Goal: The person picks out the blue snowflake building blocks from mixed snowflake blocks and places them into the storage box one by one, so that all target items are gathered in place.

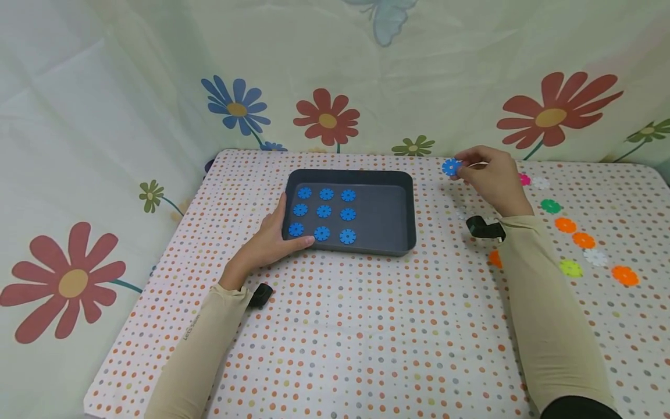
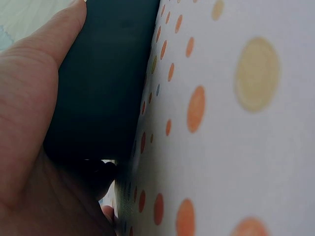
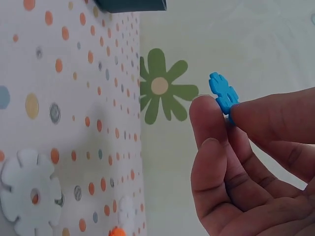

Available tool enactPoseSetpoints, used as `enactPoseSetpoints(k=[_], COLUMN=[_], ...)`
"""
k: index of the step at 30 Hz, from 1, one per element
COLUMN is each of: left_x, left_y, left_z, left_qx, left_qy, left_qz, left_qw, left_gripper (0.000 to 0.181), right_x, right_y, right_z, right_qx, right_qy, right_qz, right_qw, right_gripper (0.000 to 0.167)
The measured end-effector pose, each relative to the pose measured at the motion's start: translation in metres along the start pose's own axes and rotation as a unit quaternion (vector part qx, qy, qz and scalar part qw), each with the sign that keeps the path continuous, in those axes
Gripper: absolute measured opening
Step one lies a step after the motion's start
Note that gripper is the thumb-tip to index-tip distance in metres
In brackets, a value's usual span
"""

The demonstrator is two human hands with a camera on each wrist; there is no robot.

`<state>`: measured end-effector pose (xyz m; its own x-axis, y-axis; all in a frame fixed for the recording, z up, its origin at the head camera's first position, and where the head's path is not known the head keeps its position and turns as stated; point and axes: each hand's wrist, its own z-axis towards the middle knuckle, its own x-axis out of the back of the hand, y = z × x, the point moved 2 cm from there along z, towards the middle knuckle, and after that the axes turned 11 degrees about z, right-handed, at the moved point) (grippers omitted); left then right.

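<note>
A dark grey rectangular tray (image 1: 384, 212) lies on the dotted tabletop. Several blue snowflake-shaped discs (image 1: 324, 211) sit in rows in its left half. My left hand (image 1: 269, 235) grips the tray's front left corner, with the thumb at the front rim and the fingers along the left side. In the left wrist view, the hand (image 2: 29, 113) lies against the tray's dark wall (image 2: 106, 83). To the right of the tray, my right hand (image 1: 492, 177) pinches one blue disc (image 1: 451, 167) between thumb and fingertips, raised above the table. The right wrist view shows this disc (image 3: 224, 91) tilted nearly edge-on.
Loose discs lie on the right side of the table: a green one (image 1: 551, 206), several orange ones (image 1: 625, 276), a yellow-green one (image 1: 571, 267), white ones (image 1: 595, 257) and a pink one (image 1: 525, 179). A flower-patterned curtain (image 1: 445, 75) hangs behind the table's back edge.
</note>
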<state>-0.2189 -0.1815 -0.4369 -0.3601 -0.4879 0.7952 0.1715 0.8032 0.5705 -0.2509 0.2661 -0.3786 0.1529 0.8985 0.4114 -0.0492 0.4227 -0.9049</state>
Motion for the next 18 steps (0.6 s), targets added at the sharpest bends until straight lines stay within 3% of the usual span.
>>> enactPoseSetpoints(k=[18], left_x=[0.0], left_y=[0.001], left_z=[0.0], left_qx=[-0.006], left_qy=[0.003], left_qz=[0.001], left_qw=[1.0], left_gripper=[0.134], right_x=[-0.022], right_y=[-0.017], right_z=[-0.002], right_qx=[0.036], right_qy=[-0.026], right_qz=[0.045], right_qw=[0.998], right_gripper=[0.028])
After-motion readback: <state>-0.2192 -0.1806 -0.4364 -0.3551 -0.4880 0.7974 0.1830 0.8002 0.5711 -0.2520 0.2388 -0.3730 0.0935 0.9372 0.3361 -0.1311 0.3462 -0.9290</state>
